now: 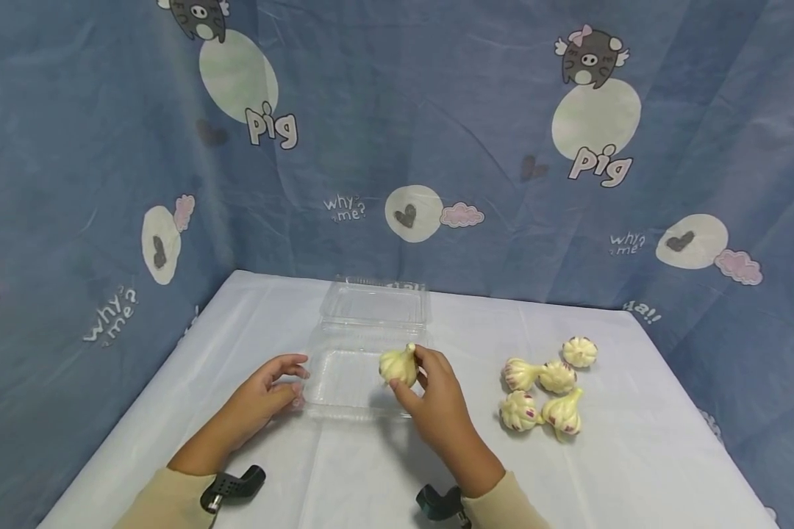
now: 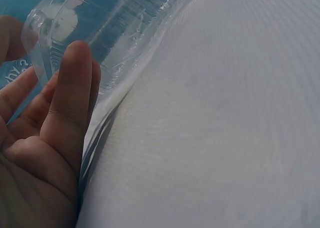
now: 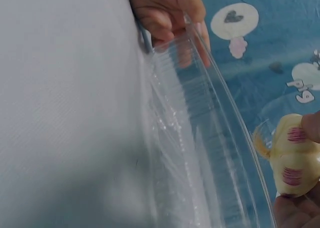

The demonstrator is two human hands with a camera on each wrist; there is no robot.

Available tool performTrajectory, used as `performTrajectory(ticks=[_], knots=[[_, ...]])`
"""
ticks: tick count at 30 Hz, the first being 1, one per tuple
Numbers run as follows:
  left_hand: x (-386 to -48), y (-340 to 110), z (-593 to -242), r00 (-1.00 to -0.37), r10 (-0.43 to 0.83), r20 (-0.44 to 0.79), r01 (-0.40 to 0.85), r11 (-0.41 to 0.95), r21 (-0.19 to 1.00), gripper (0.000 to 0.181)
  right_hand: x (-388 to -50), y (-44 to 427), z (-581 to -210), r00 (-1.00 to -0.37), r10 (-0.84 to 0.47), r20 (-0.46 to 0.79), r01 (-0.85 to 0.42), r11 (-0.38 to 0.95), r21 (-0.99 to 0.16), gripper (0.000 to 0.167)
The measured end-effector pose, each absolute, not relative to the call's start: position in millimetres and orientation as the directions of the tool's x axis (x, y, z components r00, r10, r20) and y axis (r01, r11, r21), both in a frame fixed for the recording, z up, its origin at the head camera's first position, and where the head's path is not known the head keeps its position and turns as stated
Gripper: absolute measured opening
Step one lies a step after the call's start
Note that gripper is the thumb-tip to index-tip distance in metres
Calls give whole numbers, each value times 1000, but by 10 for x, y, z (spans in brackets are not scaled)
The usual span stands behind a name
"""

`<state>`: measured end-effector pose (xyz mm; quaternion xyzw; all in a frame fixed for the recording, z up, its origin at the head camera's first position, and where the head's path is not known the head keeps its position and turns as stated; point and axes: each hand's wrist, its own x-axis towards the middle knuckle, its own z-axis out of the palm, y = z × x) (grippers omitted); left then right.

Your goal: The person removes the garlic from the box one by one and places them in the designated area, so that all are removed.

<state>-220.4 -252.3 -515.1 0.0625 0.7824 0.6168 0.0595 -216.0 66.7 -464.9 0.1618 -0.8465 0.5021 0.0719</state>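
Above the right part of a clear plastic clamshell box (image 1: 344, 415), my right hand (image 1: 437, 400) pinches a garlic bulb (image 1: 395, 367) between thumb and fingers. The bulb is cream with purple-red streaks, plain in the right wrist view (image 3: 285, 158); its stem points up in the head view. The box lies with its lid (image 1: 375, 303) folded back, away from me. My left hand (image 1: 261, 397) holds the box's left edge, thumb outside and fingertips over the rim. In the left wrist view the box corner (image 2: 37, 26) sits between the fingers of my left hand (image 2: 45, 133).
To the right on the white-covered table (image 1: 635, 470) lies a loose group of several garlic bulbs (image 1: 519, 410), some touching. A blue printed curtain (image 1: 476, 147) hangs behind and at both sides. Black wrist devices (image 1: 238, 485) sit at both cuffs.
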Motion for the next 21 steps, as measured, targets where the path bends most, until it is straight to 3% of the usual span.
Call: performTrajectory(ticks=[21], knots=[[-2205, -2522, -5151, -987, 162, -14, 25, 235, 972, 51, -2156, 1150, -4681, -951, -37, 306, -286, 472, -834, 64]])
